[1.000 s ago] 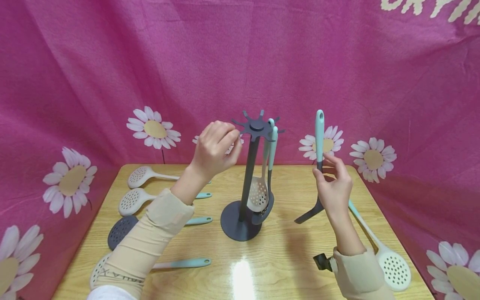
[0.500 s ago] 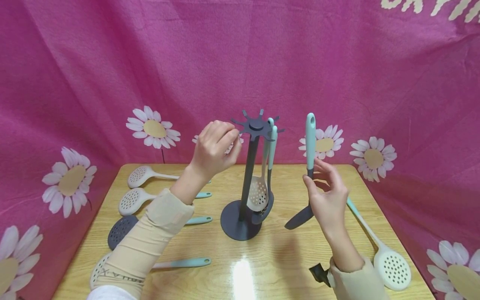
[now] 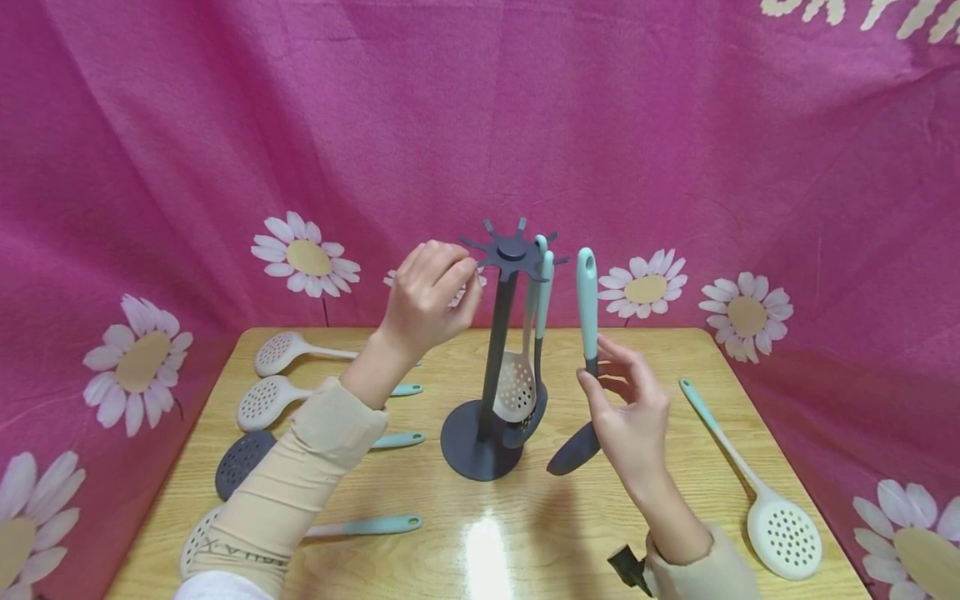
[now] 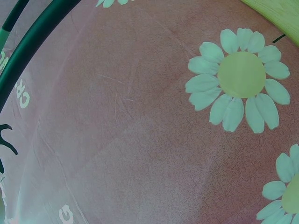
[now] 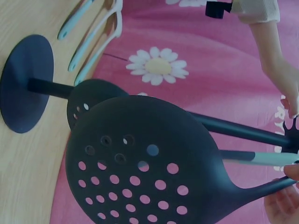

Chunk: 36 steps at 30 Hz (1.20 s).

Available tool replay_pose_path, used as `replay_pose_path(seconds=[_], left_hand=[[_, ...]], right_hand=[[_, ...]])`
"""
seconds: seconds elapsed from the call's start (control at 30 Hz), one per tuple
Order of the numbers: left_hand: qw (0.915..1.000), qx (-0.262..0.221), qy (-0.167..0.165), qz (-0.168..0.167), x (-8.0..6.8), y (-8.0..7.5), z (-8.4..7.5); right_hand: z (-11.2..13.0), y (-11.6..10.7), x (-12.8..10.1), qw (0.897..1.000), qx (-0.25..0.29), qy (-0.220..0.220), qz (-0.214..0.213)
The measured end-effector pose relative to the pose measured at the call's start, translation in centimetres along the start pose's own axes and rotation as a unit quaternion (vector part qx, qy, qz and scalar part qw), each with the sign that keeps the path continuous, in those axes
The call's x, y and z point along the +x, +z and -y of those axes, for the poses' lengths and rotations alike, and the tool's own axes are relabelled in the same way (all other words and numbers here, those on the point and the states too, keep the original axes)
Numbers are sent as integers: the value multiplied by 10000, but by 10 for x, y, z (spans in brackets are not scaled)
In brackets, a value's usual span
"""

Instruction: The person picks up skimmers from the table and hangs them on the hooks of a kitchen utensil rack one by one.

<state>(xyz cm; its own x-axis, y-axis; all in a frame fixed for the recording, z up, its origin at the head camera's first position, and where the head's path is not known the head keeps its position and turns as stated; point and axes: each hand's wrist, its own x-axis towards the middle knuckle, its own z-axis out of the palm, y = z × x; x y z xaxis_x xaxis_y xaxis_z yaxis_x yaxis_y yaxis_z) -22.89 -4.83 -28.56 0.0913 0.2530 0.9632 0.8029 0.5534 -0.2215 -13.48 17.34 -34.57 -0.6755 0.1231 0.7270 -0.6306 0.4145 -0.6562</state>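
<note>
My left hand (image 3: pixel 435 287) pinches a prong at the top of the dark utensil stand (image 3: pixel 498 350). To the right of the stand, my right hand (image 3: pixel 630 408) holds a dark skimmer (image 3: pixel 588 300) upright by its lower shaft, mint handle up. Its perforated black head (image 5: pixel 187 140) fills much of the right wrist view. A pale skimmer (image 3: pixel 516 387) and a second dark-headed utensil (image 3: pixel 539 367) with a mint handle hang on the stand's right side. The left wrist view shows a dark pole (image 4: pixel 39 42) and prongs at its left edge.
Several skimmers lie on the left of the wooden table (image 3: pixel 555 533), among them a pale one (image 3: pixel 262 402) and a dark one (image 3: pixel 243 458), partly behind the left forearm. Another pale skimmer (image 3: pixel 783 533) lies at the right. A pink flowered cloth (image 3: pixel 637 150) encloses the table.
My right hand has moved left and slightly down with the dark skimmer, bringing it nearer the stand, and its head has turned. The left hand has stayed at the prong.
</note>
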Motion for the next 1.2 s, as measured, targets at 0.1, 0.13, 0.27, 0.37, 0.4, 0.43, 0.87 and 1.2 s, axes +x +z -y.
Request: replay_pose_path(seconds=[0.1,0.13,0.27,0.37,0.4,0.43,0.87,1.2], left_hand=[[10000,0,6,19,0,0,0],[10000,-3,5,17,0,0,0],[10000,8,1,-9,1,0,-1],[10000,2,-9,-28,1,0,-1],[10000,-2,-14,-28,1,0,-1],[10000,-8,-20,-29,1,0,-1],[10000,-23,-41,1,1,0,0],[10000,-21,-25,-13,1,0,-1]], right_hand=[[1,2,-3,9999,59,-63,64],[2,3,-4,9999,80,-88,94],[3,7,-6,9994,204,-191,182],[4,9,-7,9991,261,-225,230],[4,9,-7,9991,265,-225,249],[4,10,-8,9990,267,-224,269],[2,16,-10,9990,236,-182,346],[-3,26,-13,9989,354,-150,284]])
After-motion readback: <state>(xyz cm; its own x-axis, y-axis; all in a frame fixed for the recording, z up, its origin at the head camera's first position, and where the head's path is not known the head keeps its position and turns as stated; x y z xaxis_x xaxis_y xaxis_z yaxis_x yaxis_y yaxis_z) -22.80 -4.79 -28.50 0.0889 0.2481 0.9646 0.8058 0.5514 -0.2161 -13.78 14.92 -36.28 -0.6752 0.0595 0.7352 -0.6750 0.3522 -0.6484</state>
